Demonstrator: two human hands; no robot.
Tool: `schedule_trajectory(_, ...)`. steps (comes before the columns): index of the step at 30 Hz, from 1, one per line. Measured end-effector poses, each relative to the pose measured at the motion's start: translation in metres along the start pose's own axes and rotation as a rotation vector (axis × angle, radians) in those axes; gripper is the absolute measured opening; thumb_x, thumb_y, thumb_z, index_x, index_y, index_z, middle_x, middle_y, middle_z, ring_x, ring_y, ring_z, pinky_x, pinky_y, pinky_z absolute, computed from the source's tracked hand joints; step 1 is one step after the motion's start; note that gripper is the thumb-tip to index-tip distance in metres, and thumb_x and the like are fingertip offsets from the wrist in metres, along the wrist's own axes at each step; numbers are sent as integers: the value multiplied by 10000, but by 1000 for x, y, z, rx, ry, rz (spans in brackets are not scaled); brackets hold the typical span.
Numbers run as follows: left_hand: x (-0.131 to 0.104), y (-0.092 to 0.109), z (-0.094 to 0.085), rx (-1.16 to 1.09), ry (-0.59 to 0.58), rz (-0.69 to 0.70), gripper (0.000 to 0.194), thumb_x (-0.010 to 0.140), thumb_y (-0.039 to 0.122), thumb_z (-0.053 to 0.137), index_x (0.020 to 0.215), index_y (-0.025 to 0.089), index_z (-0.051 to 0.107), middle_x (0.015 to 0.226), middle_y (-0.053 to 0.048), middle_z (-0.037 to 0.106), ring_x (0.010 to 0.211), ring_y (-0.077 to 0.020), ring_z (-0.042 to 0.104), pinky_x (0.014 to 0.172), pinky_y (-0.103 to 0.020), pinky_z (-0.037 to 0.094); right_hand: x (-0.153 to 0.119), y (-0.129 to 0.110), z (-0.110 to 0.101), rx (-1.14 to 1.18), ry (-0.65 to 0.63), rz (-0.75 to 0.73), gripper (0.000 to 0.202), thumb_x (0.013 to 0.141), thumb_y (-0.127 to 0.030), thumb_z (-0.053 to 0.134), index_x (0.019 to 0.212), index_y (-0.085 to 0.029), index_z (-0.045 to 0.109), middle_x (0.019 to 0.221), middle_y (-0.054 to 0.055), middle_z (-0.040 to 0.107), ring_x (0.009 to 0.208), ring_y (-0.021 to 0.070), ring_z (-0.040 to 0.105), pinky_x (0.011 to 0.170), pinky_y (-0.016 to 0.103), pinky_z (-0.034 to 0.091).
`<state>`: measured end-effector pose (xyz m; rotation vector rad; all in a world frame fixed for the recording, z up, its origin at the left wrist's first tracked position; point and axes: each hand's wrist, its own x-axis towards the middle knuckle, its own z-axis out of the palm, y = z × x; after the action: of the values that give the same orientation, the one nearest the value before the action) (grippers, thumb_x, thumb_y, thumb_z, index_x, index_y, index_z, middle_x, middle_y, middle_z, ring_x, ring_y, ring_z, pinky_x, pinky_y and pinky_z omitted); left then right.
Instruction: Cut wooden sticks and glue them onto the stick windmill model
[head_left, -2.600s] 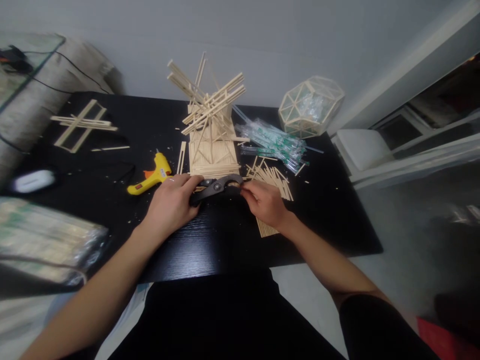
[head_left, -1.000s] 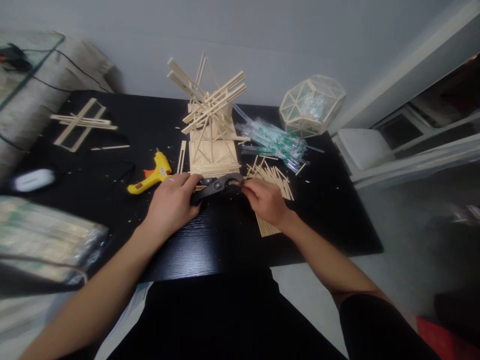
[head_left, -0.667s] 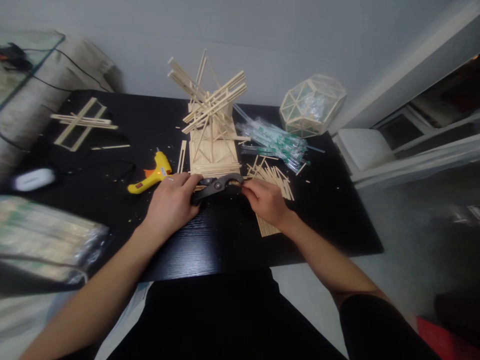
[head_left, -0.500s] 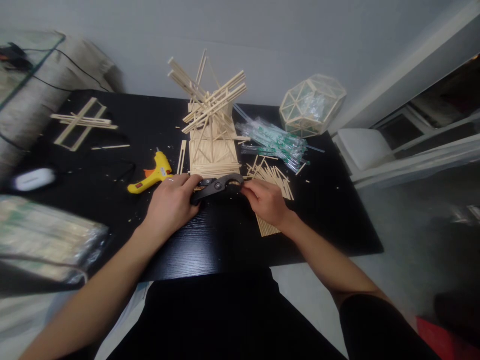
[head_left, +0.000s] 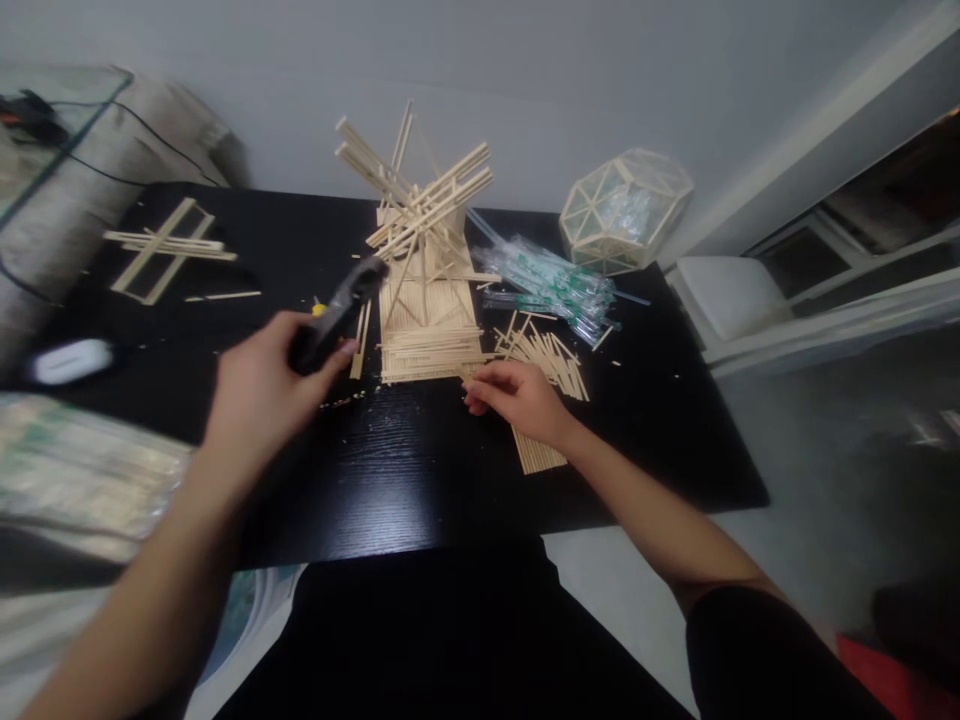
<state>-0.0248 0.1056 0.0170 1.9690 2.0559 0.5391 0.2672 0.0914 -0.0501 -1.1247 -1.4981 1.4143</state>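
Observation:
My left hand is wrapped round black hand cutters, blurred by motion and raised over the left of the black table. Behind it only the yellow tip of a glue gun shows. My right hand pinches a thin wooden stick, most of it hidden by the fingers, at the front right corner of a windmill-like model built of wooden sticks. Just beyond that hand lies a heap of cut sticks, and a flat panel of joined sticks is partly under the wrist.
Plastic-wrapped packets lie right of the model, near a faceted stick-framed ball. A crossed stick frame, a white device and a wrapped bundle of sticks are at left. The black table's right edge is visible.
My left hand has lifted the cutters away from my right hand, moving left and covering most of the glue gun. My right hand has shifted slightly left.

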Motion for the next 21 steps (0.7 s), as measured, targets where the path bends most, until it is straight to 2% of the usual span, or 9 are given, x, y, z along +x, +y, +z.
schedule_trajectory(2, 3, -15, -14, 91, 3, -84, 616, 938, 618, 577, 1342, 154, 614, 1211, -131, 738, 1071, -315, 697, 938, -418, 531, 1, 1, 1, 128, -77, 116, 323, 868, -469, 809, 918, -158, 739, 805, 41, 776, 675, 153, 747, 697, 320, 655)
schedule_trajectory(4, 5, -33, -25, 206, 30, -173, 683, 927, 661, 545, 1360, 134, 592, 1256, -157, 713, 1129, -354, 669, 986, -482, 526, 1, 1, 1, 203, -117, 177, 326, 849, -451, 836, 944, -151, 751, 845, 52, 784, 699, 148, 750, 734, 328, 665)
schedule_trajectory(9, 0, -69, -37, 381, -64, -314, 793, 944, 702, 436, 1391, 55, 545, 1359, -253, 618, 1275, -433, 579, 1056, -555, 499, -1, -1, 5, 305, -136, 195, 282, 816, -369, 871, 990, -173, 765, 963, 55, 787, 821, 158, 754, 829, 364, 678)
schedule_trajectory(13, -6, -77, -36, 406, -120, -362, 831, 947, 675, 427, 1437, 6, 492, 1381, -279, 585, 1317, -460, 552, 1104, -561, 465, -2, -2, 8, 341, -101, 166, 260, 780, -360, 890, 933, -191, 766, 1029, 48, 768, 871, 165, 734, 831, 378, 689)
schedule_trajectory(17, -6, -78, -36, 419, -111, -367, 836, 946, 683, 410, 1457, 24, 474, 1393, -274, 583, 1308, -464, 556, 1101, -572, 461, -2, -4, 7, 294, -79, 126, 234, 796, -347, 881, 939, -196, 774, 935, 27, 756, 830, 155, 727, 844, 370, 673)
schedule_trajectory(21, -5, -85, -41, 415, -76, -403, 858, 966, 693, 342, 1472, 8, 447, 1435, -312, 540, 1319, -483, 541, 1097, -582, 451, -2, -4, 4, 280, -62, 85, 212, 809, -338, 869, 937, -202, 768, 850, 11, 737, 771, 150, 723, 736, 313, 658)
